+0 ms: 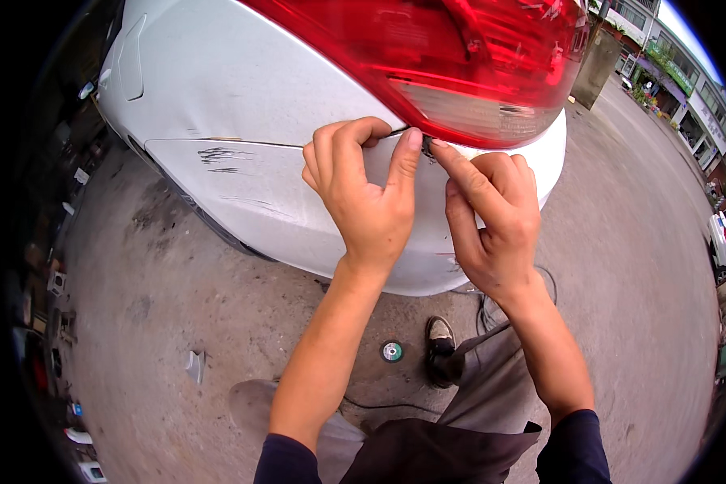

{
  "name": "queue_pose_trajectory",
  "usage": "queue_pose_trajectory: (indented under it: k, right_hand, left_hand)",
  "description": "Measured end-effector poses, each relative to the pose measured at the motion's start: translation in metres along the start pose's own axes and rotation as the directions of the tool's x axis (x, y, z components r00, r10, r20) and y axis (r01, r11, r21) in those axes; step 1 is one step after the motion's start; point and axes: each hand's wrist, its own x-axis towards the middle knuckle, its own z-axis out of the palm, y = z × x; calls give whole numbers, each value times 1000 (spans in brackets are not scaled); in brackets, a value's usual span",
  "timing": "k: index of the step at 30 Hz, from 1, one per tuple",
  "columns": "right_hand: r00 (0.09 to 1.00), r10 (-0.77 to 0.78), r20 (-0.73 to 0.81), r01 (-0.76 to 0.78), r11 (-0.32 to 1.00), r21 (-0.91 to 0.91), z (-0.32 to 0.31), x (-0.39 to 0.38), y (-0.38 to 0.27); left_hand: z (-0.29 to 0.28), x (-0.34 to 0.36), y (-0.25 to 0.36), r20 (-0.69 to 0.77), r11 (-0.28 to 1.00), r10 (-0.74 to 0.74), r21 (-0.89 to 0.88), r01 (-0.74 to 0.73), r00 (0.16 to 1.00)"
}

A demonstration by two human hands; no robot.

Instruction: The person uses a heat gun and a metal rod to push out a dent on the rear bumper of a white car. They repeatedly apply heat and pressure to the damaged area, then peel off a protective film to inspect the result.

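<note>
My left hand [359, 189] is at the seam above the white car bumper [331, 230], fingers curled and thumb pointing up. Its thumb tip touches beside a small dark piece [427, 148] at the lower corner of the red tail light [492, 52]. Whatever lies between those fingers is too small to make out. From the other side, my right hand [496, 214] reaches in with its index finger stretched to that dark piece. The right thumb stays apart from the index finger, and the other fingers are bent. Dark scratches [222, 157] mark the bumper left of my hands.
A green and black disc [391, 351] lies on the concrete ground near my shoe [440, 335]. A dark cable [484, 315] runs below the bumper. To the left lies a small grey piece [194, 366]. A white car [723, 246] stands at the far right.
</note>
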Motion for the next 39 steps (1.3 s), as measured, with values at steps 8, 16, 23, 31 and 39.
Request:
queue_pose_trajectory:
  k: [8,16,23,31,39]
  right_hand:
    - [773,620,-137,-572,773,273,-55,-92,5]
    - [459,886,-68,-888,457,-49,-90,-245,33]
    - [475,871,-126,-880,474,-41,-81,-245,30]
    - [428,898,-100,-904,426,-43,-85,-248,31]
    - [440,891,-112,-898,438,-49,-89,-251,32]
  left_hand:
    - [3,-3,14,-9,991,-36,129,36,999]
    - [-9,-3,17,129,961,-219,-140,236,967]
    - [4,-33,3,231,916,236,270,-295,944]
    - [18,-52,-4,293,873,228,361,-328,929]
    - [11,-63,12,387,864,218,351,-362,896]
